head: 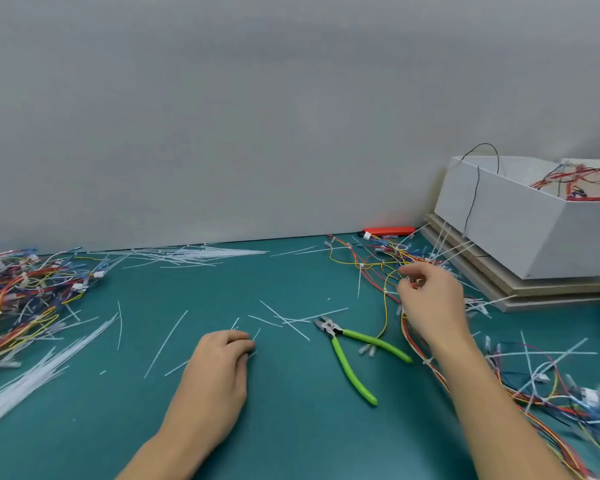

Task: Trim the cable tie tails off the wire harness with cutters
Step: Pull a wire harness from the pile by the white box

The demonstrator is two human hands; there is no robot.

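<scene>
left hand (219, 362) rests palm down on the green mat (291, 427), fingers curled loosely, holding nothing i can see; a cut tie tail lies just at its fingertips. right hand (430, 303) is up over the wire harness (388, 268) at right, fingers bent in among the wires, seems to be pinching some but blurred, cannot tell for sure. cutters (354, 348), green handles, lie on the mat between the two hands, handles spread, nose toward the back wall, untouched. harness still has long white tie tails (440, 244) sticking up toward the white box (520, 223), which sits on stacked boards at the mat's right edge. more harness wires trail along under the right forearm to the near right corner. heap of harnesses (25, 296) at the left edge, bundle of white ties (208, 254) along the back wall. loose trimmed tails (284, 318) scattered mid mat. open mat in the near centre between the forearms.
</scene>
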